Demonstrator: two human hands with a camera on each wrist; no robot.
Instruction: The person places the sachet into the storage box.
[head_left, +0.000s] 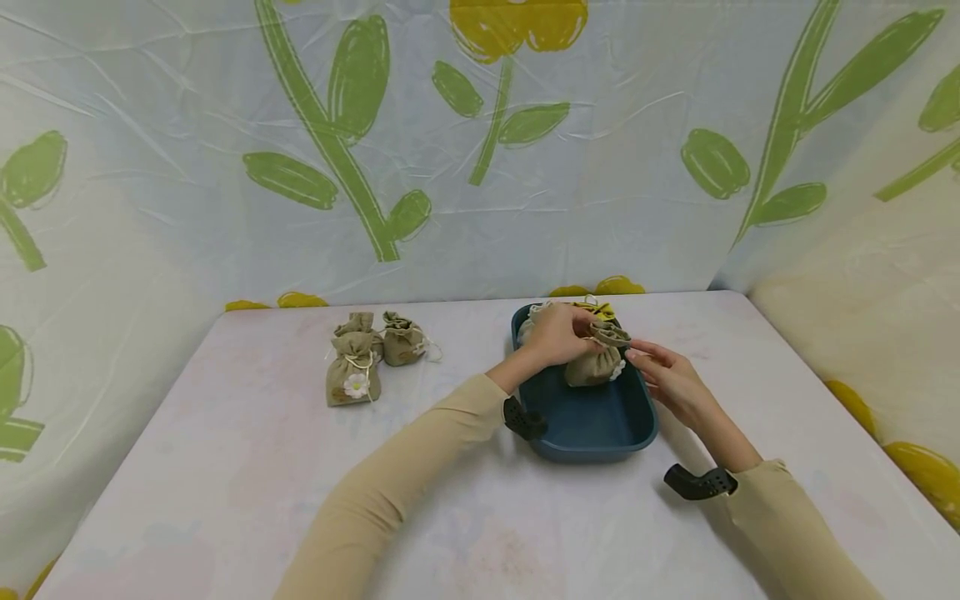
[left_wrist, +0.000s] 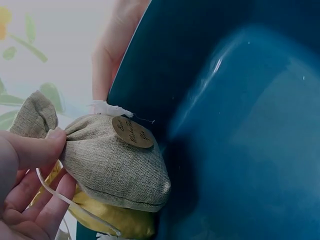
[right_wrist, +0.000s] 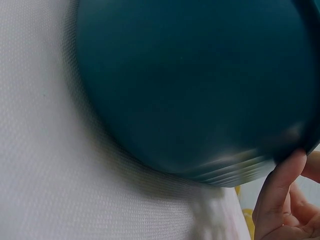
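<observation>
My left hand (head_left: 557, 335) pinches the gathered neck of a beige cloth drawstring pouch (head_left: 591, 368) over the far part of a blue basin (head_left: 592, 454). In the left wrist view, this pouch (left_wrist: 117, 165) shows a round brown tag with handwriting and a white trim at its side; a pale cord hangs by the fingers. A yellow pouch (left_wrist: 115, 215) lies under it, against the basin wall. My right hand (head_left: 671, 382) is at the basin's right rim, its fingers loosely extended. The right wrist view shows its thumb (right_wrist: 282, 192) at the basin's rim.
On the left of the table, several beige drawstring pouches (head_left: 352, 371) stand together, the front one bearing a white flower. Another pale pouch (head_left: 525, 331) is partly hidden behind my left hand in the basin. A patterned cloth backdrop (head_left: 600, 208) rises behind the table.
</observation>
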